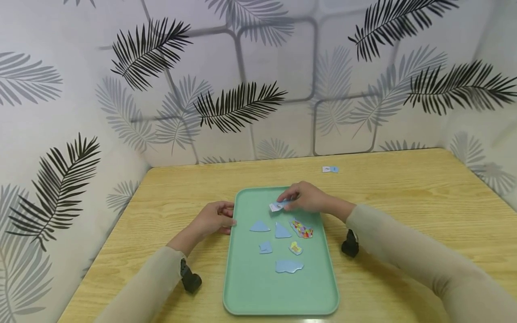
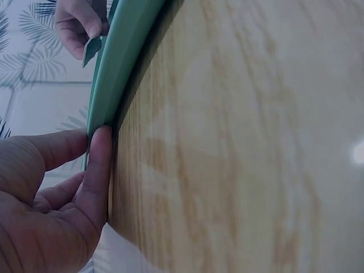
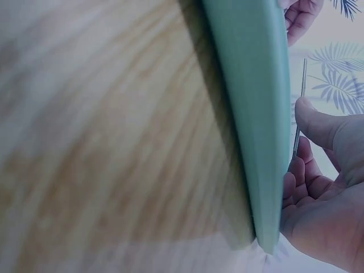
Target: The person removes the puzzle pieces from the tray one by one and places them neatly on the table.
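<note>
A green tray (image 1: 278, 291) lies on the wooden table. At its left rim is my left hand (image 1: 214, 218), its thumb and fingers gripping the edge; the left wrist view shows the same hand (image 2: 62, 199) close up. Over the tray's far end, my right hand (image 1: 308, 197) pinches a thin flat puzzle piece (image 1: 277, 206), pale blue and white with a dark mark. Edge-on, that piece (image 3: 300, 108) shows between thumb and fingers in the right wrist view. Below it lie blue puzzle pieces (image 1: 288, 266), a multicoloured piece (image 1: 302, 229) and a small yellow-patterned piece (image 1: 295, 248).
Near the table's back edge lies a small white-and-blue piece (image 1: 330, 169). Behind the wooden table (image 1: 194, 184) stands a wall (image 1: 274, 63) with a leaf pattern. Dark devices are strapped at both wrists, one on the left (image 1: 190, 277).
</note>
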A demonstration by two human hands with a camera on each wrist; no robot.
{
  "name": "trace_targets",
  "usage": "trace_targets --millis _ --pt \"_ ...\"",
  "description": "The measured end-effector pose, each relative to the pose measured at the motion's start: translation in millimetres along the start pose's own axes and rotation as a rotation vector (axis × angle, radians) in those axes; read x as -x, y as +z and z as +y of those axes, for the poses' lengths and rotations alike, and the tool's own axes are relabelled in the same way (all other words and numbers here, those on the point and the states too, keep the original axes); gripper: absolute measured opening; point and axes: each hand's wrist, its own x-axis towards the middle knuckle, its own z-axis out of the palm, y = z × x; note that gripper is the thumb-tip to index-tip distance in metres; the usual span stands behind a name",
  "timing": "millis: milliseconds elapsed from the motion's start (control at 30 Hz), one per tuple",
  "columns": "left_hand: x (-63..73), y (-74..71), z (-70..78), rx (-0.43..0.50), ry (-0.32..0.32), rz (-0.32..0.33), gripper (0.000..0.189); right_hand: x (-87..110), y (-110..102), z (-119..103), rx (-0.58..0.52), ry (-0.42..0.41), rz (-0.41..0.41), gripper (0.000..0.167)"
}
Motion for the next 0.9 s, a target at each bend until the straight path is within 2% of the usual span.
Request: trace_targets --millis 433,733,900 --pt "-0.4 0.3 3.0 -0.008 0.005 0.0 0.056 5.2 -21.0 5.1 -0.055 0.02 0.064 0.022" --pt "-0.1 0.9 3.2 -0.015 -0.004 0.007 0.056 14.7 -38.4 16.3 -0.017 0.015 0.114 0.025" --pt "-0.4 1.0 2.4 -0.018 -0.006 0.012 0.056 21.1 -49.9 25.7 0.006 0.039 0.158 0.026"
